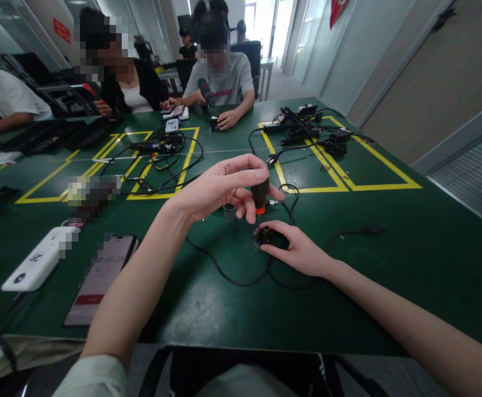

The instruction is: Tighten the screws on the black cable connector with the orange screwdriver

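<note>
My left hand [241,184] is closed around the dark handle of a screwdriver [260,193] with an orange-red collar. It stands nearly upright, its tip down at a small round black part [267,237] on the green table. Thumb and fingers of my right hand [296,248] grip that black part from the right side. What the tip meets is too small to make out. Behind my left fingers stands a small dark cylinder [229,212], partly hidden. A thin black cable [241,284] loops on the table around my hands.
A phone [100,281] and a white power bank [36,259] lie at left on the green table [207,320]. Tangled black cables and adapters [302,127] lie at the back right, more cables [166,143] at back left. Across the table, a person [224,77] holds a power screwdriver [206,92].
</note>
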Tool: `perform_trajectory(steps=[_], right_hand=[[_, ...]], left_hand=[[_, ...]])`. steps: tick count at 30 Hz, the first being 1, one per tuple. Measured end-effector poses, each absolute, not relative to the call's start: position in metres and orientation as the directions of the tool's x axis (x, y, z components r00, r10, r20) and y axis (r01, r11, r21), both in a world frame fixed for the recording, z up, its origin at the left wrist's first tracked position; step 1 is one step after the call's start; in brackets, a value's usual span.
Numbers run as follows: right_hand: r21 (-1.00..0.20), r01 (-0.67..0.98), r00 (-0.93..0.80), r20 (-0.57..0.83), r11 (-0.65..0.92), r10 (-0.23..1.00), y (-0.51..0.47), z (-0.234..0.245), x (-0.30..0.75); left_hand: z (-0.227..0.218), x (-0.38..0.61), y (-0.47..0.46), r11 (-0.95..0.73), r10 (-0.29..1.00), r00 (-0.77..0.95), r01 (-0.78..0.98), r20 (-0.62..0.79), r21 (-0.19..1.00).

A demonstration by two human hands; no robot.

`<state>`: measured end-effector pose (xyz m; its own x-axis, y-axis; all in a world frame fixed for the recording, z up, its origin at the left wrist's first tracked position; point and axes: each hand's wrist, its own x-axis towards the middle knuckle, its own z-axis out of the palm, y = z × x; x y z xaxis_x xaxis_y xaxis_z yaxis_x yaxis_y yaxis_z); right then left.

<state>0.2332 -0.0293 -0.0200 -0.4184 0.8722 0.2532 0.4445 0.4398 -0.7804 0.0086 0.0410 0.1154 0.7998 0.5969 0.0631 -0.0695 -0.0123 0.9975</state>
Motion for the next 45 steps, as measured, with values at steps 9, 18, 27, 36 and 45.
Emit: perform_trajectory(steps=[9,18,27,36,45], right_hand=[[-0.781,0.443,-0.421,0.251,0.439,0.872,-0.0291,-0.0237,0.2332],[-0.775,0.445,-0.418,0.264,0.449,0.869,-0.0288,-0.0229,0.2335],[-0.772,0.44,-0.417,0.275,0.457,0.866,-0.0283,-0.0239,0.2328],[-0.771,0.452,-0.411,0.266,0.449,0.872,-0.0289,-0.0229,0.2335],[-0.771,0.457,-0.412,0.259,0.444,0.874,-0.0296,-0.0229,0.2334]], left_hand=[[0.1135,0.0113,0.0396,0.046,0.513,0.855,-0.112,0.073,0.993],[0.1142,0.0113,0.0376,0.121,0.486,0.872,-0.134,0.059,0.984],[0.1135,0.0109,0.04,0.101,0.452,0.889,-0.138,0.078,0.985],[0.1128,0.0121,0.0378,0.124,0.461,0.885,-0.134,0.063,0.983],[0.1156,0.0124,0.0359,0.125,0.459,0.887,-0.127,0.056,0.984]])
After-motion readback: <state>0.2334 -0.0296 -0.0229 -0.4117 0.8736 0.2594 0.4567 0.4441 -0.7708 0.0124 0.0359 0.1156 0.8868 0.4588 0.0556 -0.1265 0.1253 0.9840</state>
